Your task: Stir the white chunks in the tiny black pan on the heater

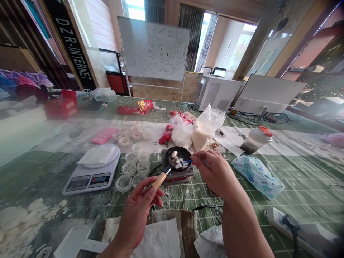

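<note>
My left hand (141, 204) is closed around the wooden handle of a small black frying pan (168, 154). The pan sits over a small dark electric hot plate (178, 176); whether it touches the plate I cannot tell. White lumps (176, 162) lie inside the pan, some of them looking partly melted. In a pinch at the pan's right rim, my right hand (211, 168) holds a thin blue stick (186, 162), its tip among the lumps. Several clear round jars (128, 168) stand left of the hot plate.
A white kitchen scale (100, 168) stands left, with white chunks (24, 218) in front of it. Bags of white granules (202, 130) are behind the pan. Right are a shaker bottle (256, 139), a wipes pack (256, 175) and a power strip (301, 229). A cloth (188, 229) lies in front.
</note>
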The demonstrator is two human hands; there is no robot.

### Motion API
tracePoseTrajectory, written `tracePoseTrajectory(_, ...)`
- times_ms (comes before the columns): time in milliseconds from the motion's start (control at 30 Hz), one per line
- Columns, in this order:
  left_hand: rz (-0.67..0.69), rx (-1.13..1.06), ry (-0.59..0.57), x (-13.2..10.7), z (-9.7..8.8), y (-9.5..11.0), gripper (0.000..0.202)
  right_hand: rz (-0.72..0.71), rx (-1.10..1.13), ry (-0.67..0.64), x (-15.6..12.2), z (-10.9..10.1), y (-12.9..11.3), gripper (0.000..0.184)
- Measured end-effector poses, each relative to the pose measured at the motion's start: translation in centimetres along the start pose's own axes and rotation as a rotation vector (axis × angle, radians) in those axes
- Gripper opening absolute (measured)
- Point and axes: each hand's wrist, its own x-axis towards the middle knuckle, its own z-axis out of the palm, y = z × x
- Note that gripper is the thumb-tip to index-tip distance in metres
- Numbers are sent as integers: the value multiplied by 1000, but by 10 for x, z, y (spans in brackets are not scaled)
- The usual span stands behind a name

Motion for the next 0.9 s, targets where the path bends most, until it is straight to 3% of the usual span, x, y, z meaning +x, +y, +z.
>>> tracePoseTrajectory(100, 1, 1, 3, 1, 0, 0, 28, -33, 39, -23, 2, 4, -2, 22)
tracePoseTrajectory(467, 8, -2, -14, 1, -1, -2, 29, 44, -12, 96, 4, 3, 5, 23)
tracePoseTrajectory(600, 7, -2, -12, 1, 0, -2, 29, 33, -14, 14, 6, 9, 4, 23)
tracePoseTrajectory(767, 6, -2, -15, 0, 0, -1, 29, 10, -18, 113, 4, 5, 4, 23)
tracePoseTrajectory(900, 7, 1, -14, -1, -1, -2, 30, 8, -50, 60, 2, 3, 4, 26)
